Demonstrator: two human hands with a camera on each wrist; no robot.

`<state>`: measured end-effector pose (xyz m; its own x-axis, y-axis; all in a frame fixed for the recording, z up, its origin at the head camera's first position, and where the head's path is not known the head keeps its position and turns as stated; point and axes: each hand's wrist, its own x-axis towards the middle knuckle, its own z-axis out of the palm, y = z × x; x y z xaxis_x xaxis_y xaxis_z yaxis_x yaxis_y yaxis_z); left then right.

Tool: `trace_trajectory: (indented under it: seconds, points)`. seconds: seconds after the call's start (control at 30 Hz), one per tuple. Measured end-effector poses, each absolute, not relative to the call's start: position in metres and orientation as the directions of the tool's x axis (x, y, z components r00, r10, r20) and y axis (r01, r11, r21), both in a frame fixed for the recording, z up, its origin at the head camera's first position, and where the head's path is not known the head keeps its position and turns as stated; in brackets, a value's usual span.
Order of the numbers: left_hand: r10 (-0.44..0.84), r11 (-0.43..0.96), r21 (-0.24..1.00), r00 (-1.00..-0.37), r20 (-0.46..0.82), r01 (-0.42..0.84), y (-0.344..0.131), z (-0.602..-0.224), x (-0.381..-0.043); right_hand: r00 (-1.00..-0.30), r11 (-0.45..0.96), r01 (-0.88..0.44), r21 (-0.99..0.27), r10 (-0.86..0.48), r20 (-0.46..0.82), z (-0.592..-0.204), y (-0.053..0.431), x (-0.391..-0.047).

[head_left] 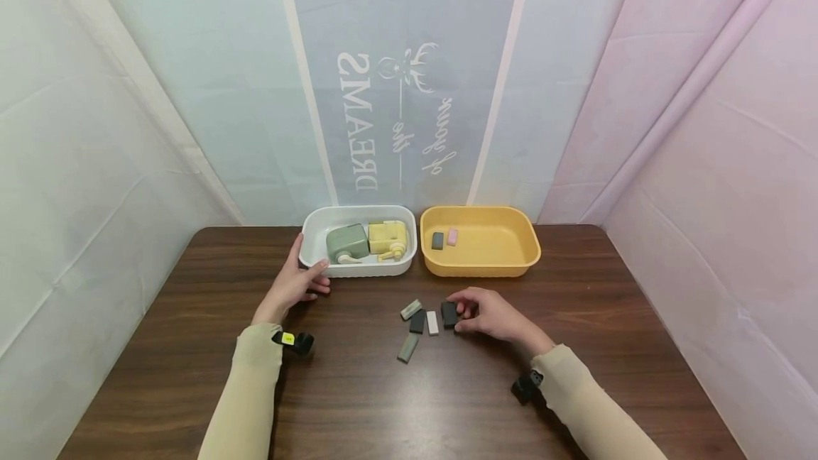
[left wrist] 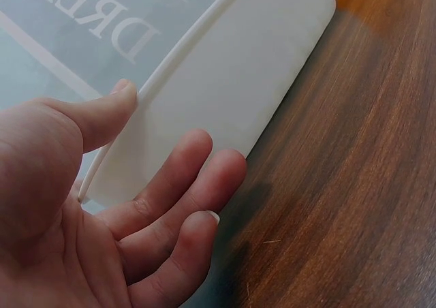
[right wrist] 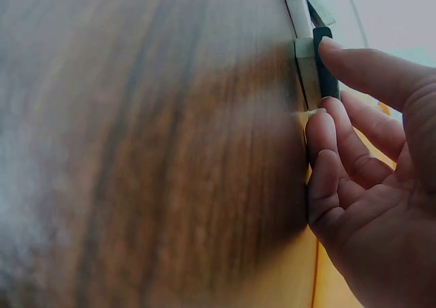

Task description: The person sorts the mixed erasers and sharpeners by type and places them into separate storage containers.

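In the head view my right hand (head_left: 488, 314) pinches a small black block (head_left: 449, 315) between thumb and fingers, low over the table. The right wrist view shows the thumb on that black block (right wrist: 326, 63) with the fingertips at its lower end. Left of it lie a white block (head_left: 432, 323), another dark block (head_left: 417, 321) and two grey-green blocks (head_left: 407, 348). My left hand (head_left: 295, 286) rests at the near left corner of a white tub (head_left: 358, 270). Its thumb touches the rim, and the other fingers lie loosely bent by the outer wall in the left wrist view.
Inside the white tub sit a green boxy object (head_left: 347, 241) and a yellow one (head_left: 388, 236). Beside it a yellow tub (head_left: 492, 270) holds a dark grey block (head_left: 437, 241) and a pink block (head_left: 452, 237). A printed curtain (head_left: 409, 6) hangs behind the wooden table (head_left: 358, 403).
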<state>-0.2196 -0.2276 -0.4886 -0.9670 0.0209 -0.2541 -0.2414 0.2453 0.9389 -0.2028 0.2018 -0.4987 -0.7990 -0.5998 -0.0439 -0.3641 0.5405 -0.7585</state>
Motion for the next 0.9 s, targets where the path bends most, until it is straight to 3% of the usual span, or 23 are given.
trace_trajectory:
  seconds: [0.47,0.9]
  points:
    - [0.012,0.249,0.936,-0.965,-0.26,-0.249,-0.227,-0.489,-0.219,-0.811,0.503,-0.377,-0.778,-0.585,0.014,-0.492,0.208,-0.202]
    - [0.014,0.254,0.934,-0.965,-0.263,-0.251,-0.227,-0.487,-0.22,-0.815,0.497,-0.437,-0.75,-0.572,0.096,-0.462,0.215,-0.209]
